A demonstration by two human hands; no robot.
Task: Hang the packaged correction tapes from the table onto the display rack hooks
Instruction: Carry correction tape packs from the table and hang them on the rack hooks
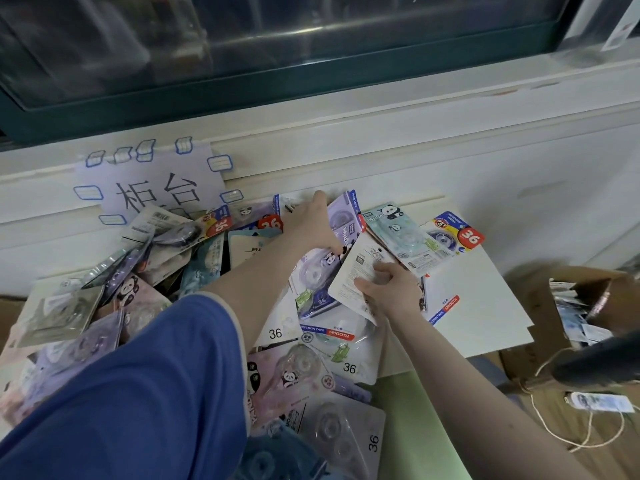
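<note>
Setting: white tabletop (485, 306) under a dark-framed window.
Stock: heap of carded blister-packed correction tapes (194, 268) covers it; no rack visible.
Left hand (313, 223): reaching among the far packs, fingers hidden, cannot tell.
Right hand (388, 289): gripping a white-backed pack (356, 271).
Progress: apparently early, most packs unhung.

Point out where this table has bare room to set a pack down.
Bare white table lies right of the right hand, bordered by the yellow 36 pack behind and the cardboard box to the right. Left of that, around the left hand, overlapping packs crowd the table.
</note>
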